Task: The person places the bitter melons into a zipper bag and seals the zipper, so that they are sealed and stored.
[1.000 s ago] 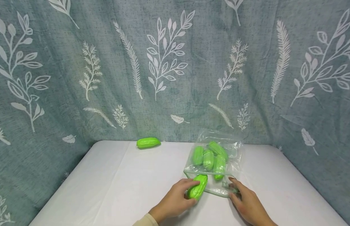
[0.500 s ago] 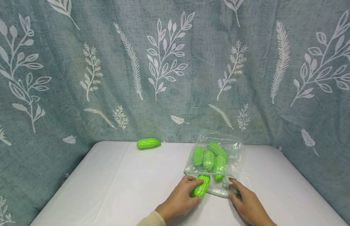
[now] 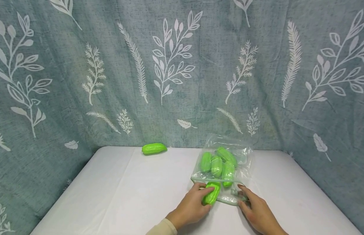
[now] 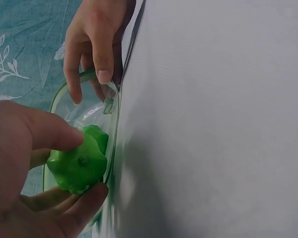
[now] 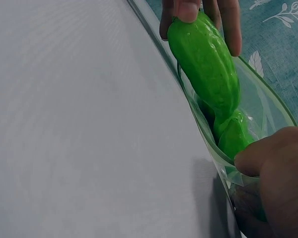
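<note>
My left hand (image 3: 190, 206) grips a bright green, ridged cucumber (image 3: 212, 195) between thumb and fingers. Its far end is at the open mouth of a clear zip bag (image 3: 243, 173). In the left wrist view the lobed near end of the cucumber (image 4: 82, 166) faces me, with the bag's green rim behind it. My right hand (image 3: 256, 209) pinches that rim at its right side, keeping the mouth spread. Several more cucumbers (image 3: 216, 166) lie inside the bag. One of those, a cucumber (image 5: 234, 136), shows just beyond the held one in the right wrist view.
Another green cucumber (image 3: 154, 148) lies by the far edge of the white table (image 3: 135, 189), left of the bag. A teal curtain (image 3: 182, 98) with white leaf patterns hangs behind the table and along both sides.
My left hand has moved to the right and slightly forward, bringing the cucumber into the bag's mouth. My right hand has stayed in place on the rim.
</note>
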A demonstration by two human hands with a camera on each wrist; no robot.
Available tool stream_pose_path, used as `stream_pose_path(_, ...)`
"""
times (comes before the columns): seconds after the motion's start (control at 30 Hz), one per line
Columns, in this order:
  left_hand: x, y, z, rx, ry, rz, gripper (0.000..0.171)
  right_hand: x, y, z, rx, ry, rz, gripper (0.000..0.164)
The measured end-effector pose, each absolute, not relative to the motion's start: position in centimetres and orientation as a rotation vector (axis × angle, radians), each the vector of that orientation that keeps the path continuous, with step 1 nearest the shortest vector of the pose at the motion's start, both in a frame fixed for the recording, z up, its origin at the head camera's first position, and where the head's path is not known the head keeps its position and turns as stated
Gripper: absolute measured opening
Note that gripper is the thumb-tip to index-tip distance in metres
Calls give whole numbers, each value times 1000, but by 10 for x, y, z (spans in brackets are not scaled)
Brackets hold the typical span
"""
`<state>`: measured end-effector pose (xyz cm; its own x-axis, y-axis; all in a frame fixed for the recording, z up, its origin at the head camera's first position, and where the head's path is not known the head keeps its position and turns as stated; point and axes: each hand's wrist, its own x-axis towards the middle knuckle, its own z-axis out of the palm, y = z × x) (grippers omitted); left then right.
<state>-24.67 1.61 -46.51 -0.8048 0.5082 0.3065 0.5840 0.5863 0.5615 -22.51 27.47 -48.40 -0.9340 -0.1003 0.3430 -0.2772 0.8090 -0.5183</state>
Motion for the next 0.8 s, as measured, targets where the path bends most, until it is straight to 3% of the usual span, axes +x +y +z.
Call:
stream_pose_path(0.3,-249,21,-465,-915,-2724,-980,60,-225,275,-483,278,-2707,853,55)
stream_pose_path(0.8,-250,30,-468,-901,-2668,-858,48,-225,275,-484,289,-2709,851,56)
